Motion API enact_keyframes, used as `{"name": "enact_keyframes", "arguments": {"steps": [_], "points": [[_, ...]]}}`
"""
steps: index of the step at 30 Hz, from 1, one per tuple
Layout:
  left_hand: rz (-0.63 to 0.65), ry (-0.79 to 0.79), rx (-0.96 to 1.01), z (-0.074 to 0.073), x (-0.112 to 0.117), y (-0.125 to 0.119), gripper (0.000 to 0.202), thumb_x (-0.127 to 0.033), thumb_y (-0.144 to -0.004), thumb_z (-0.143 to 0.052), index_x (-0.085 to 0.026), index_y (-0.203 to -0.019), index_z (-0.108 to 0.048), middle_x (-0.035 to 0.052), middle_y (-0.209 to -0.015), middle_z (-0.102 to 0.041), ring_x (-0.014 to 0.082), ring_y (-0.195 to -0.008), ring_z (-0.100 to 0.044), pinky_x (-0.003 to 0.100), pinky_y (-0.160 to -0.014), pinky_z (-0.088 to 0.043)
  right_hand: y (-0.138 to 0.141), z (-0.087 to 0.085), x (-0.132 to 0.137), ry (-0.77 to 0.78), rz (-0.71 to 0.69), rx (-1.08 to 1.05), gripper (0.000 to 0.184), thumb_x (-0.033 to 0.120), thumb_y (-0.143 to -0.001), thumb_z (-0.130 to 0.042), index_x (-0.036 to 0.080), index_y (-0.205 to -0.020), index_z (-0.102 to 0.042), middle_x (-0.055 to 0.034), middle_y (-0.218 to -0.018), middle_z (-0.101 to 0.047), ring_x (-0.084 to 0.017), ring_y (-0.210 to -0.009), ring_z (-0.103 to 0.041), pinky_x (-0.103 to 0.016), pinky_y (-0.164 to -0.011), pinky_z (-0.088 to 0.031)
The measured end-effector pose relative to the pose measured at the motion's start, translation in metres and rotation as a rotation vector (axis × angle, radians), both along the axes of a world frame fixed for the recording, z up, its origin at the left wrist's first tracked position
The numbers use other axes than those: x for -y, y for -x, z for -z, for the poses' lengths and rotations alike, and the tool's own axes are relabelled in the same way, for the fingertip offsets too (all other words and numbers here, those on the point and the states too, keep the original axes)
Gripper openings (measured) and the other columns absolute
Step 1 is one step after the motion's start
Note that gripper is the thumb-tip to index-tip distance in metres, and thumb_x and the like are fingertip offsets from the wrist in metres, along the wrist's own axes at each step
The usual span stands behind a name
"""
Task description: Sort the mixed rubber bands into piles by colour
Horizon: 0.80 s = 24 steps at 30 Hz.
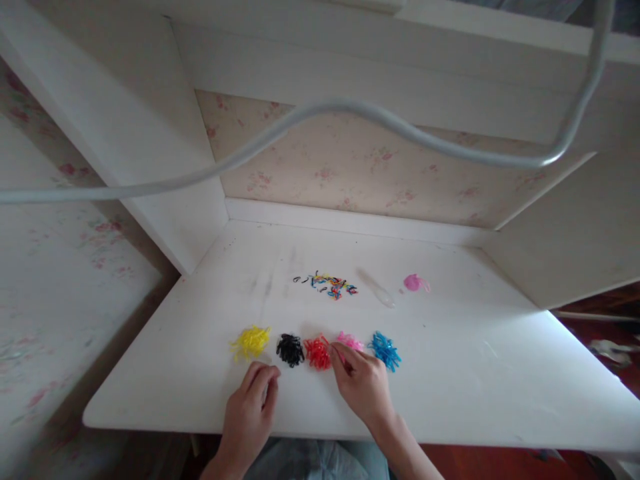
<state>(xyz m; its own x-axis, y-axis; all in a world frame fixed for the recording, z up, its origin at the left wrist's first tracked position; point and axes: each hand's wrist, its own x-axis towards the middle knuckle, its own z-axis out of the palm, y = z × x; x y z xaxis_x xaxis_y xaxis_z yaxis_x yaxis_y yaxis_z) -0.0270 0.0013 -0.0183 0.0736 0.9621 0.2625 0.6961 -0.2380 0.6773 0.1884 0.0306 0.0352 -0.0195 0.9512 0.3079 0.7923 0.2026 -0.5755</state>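
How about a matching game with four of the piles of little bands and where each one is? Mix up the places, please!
Things:
1. Yellow pile
2. Black pile
3. Blue pile
4. Mixed pile

Places:
A. farther back, behind the front row
B. right end of the front row
C. left end of the front row
D. just left of the red pile

Right pairs: 1-C, 2-D, 3-B, 4-A
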Motion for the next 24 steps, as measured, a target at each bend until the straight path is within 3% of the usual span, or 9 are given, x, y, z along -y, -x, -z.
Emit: {"name": "enact_keyframes", "arguments": {"steps": [4, 6, 9, 12, 16, 24], "points": [[0.024, 0.000, -0.139, -0.018, -0.015, -0.011, 0.018, -0.026, -0.089, -0.039, -0.022, -0.094, -0.056, 0.0036, -0.089, -0.060, 0.0129, -0.075, -0.059, 0.022, -0.065, -0.047, -0.018, 0.003, 0.020, -0.111, 0.131, -0.110, 0.044, 0.034, -0.086, -0.050, 0.016, -0.047, -0.049, 0.0040, -0.045, -0.040, -0.004, -0.042, -0.032, -0.018, -0.046, -0.024], [0.032, 0.014, -0.229, -0.031, -0.034, -0.016, 0.018, -0.027, -0.090, -0.039, -0.022, -0.093, -0.056, 0.0032, -0.090, -0.061, 0.0129, -0.076, -0.059, 0.023, -0.068, -0.046, -0.030, 0.012, 0.032, -0.114, 0.200, -0.159, 0.050, 0.035, -0.087, -0.048, 0.016, -0.042, -0.038, 0.0052, -0.045, -0.031, -0.005, -0.044, -0.026, -0.019, -0.046, -0.023], [0.061, 0.050, -0.393, -0.046, -0.074, -0.022, 0.020, -0.027, -0.090, -0.038, -0.023, -0.096, -0.057, 0.0026, -0.095, -0.062, 0.0123, -0.078, -0.061, 0.023, -0.070, -0.045, -0.048, 0.031, 0.049, -0.044, 0.345, -0.256, 0.051, 0.041, -0.087, -0.045, 0.018, -0.044, -0.033, 0.0055, -0.047, -0.025, -0.006, -0.046, -0.025, -0.020, -0.046, -0.023], [0.010, 0.125, -0.583, -0.053, -0.118, -0.028, 0.024, -0.029, -0.091, -0.037, -0.024, -0.105, -0.056, 0.0032, -0.107, -0.059, 0.0136, -0.084, -0.061, 0.024, -0.069, -0.044, -0.062, 0.047, 0.060, 0.051, 0.461, -0.361, 0.050, 0.046, -0.086, -0.046, 0.018, -0.047, -0.033, 0.0054, -0.047, -0.026, -0.007, -0.045, -0.028, -0.021, -0.044, -0.023], [-0.001, 0.135, -0.651, -0.052, -0.161, -0.036, 0.030, -0.033, -0.092, -0.034, -0.021, -0.109, -0.056, 0.0068, -0.111, -0.056, 0.0169, -0.088, -0.059, 0.028, -0.072, -0.044, -0.067, 0.051, 0.060, 0.097, 0.496, -0.407, 0.049, 0.049, -0.085, -0.046, 0.018, -0.048, -0.041, 0.0047, -0.044, -0.035, -0.007, -0.043, -0.036, -0.020, -0.045, -0.027], [0.044, 0.132, -0.717, -0.049, -0.189, -0.048, 0.036, -0.036, -0.093, -0.031, -0.016, -0.103, -0.059, 0.0091, -0.107, -0.054, 0.0159, -0.082, -0.059, 0.028, -0.069, -0.043, -0.063, 0.043, 0.057, 0.037, 0.428, -0.402, 0.052, 0.051, -0.085, -0.045, 0.016, -0.048, -0.053, 0.0030, -0.044, -0.044, -0.008, -0.042, -0.043, -0.019, -0.046, -0.032]]}}
